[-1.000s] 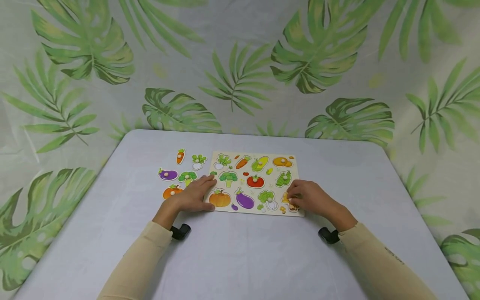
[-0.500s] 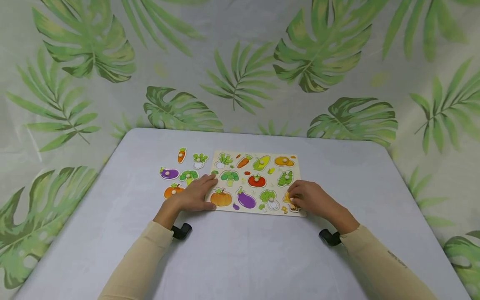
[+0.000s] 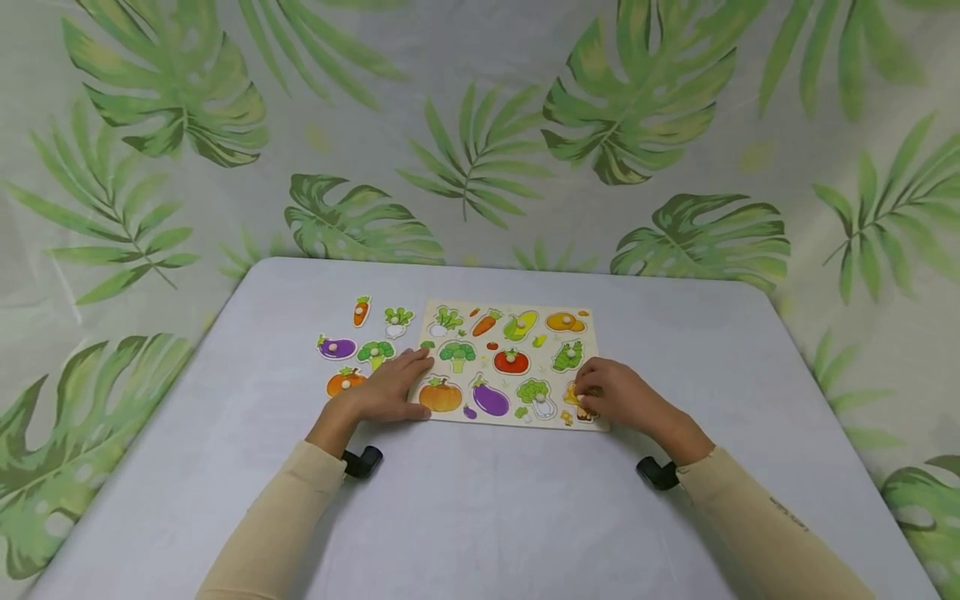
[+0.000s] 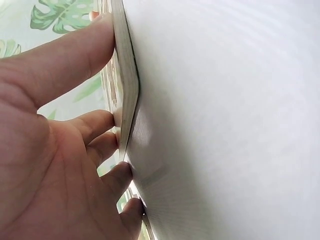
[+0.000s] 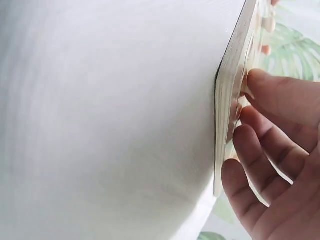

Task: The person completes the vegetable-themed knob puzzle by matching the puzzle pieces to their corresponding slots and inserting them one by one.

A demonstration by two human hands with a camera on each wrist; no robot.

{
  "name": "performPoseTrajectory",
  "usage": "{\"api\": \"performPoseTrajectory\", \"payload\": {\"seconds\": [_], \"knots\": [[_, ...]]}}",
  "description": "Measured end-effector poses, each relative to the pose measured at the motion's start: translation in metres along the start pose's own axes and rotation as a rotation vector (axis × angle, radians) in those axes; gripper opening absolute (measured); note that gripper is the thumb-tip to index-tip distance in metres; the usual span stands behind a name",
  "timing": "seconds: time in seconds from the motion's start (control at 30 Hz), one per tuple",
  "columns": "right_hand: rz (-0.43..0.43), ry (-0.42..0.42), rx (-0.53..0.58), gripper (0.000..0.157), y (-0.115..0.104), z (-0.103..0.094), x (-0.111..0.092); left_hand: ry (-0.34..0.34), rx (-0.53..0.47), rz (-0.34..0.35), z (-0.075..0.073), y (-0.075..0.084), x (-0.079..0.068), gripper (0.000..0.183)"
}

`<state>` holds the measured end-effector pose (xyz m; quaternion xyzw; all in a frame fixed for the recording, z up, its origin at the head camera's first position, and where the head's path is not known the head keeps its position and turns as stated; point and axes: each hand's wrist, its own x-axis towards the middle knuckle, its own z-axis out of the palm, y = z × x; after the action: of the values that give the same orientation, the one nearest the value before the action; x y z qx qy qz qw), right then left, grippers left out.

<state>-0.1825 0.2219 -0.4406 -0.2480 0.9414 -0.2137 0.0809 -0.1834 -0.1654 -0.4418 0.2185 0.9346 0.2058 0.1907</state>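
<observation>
Writing: small dark lettering [image 3: 789, 513] on the beige right sleeve [image 3: 772, 542]; too small to read.

Versus half a second ago: head view shifted slightly; hands and board keep the same arrangement.

Pale rectangular wooden vegetable-puzzle board [image 3: 542, 365] lies flat on the white table [image 3: 480, 508]. Left hand [image 3: 384, 392] at its nine o'clock, fingers extended, thumb and fingertips resting along the edge; grasps nothing. Right hand [image 3: 630, 398] at four o'clock: thumb and forefinger pinch a yellow-and-brown wooden piece [image 3: 584, 414] on the board, partly hidden by the fingers.

Loose knobbed pieces off the board, nine to ten o'clock: orange carrot [image 3: 362, 312], purple eggplant [image 3: 336, 348], others.

Head view alone shows the board's printed vegetables; wrist views alone show its layered side edge and, at right, the remaining fingers bent just beside it.
</observation>
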Motion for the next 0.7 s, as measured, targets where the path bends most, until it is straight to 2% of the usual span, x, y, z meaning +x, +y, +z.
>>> {"api": "performPoseTrajectory", "payload": {"seconds": [0.2, 0.33, 0.5, 0.7], "knots": [[-0.027, -0.033, 0.047, 0.013, 0.003, -0.007, -0.003, -0.004, 0.005, -0.010, -0.001, -0.001, 0.000, 0.083], [-0.026, -0.019, 0.048, 0.020, 0.008, -0.010, -0.006, -0.003, 0.013, -0.020, -0.002, -0.002, 0.000, 0.084], [0.000, 0.007, 0.007, 0.042, 0.017, -0.013, -0.006, 0.002, 0.007, -0.021, -0.001, -0.003, 0.001, 0.084], [0.019, -0.064, -0.048, 0.061, 0.030, -0.020, -0.002, -0.010, -0.007, -0.026, -0.001, -0.001, 0.001, 0.084]]}}
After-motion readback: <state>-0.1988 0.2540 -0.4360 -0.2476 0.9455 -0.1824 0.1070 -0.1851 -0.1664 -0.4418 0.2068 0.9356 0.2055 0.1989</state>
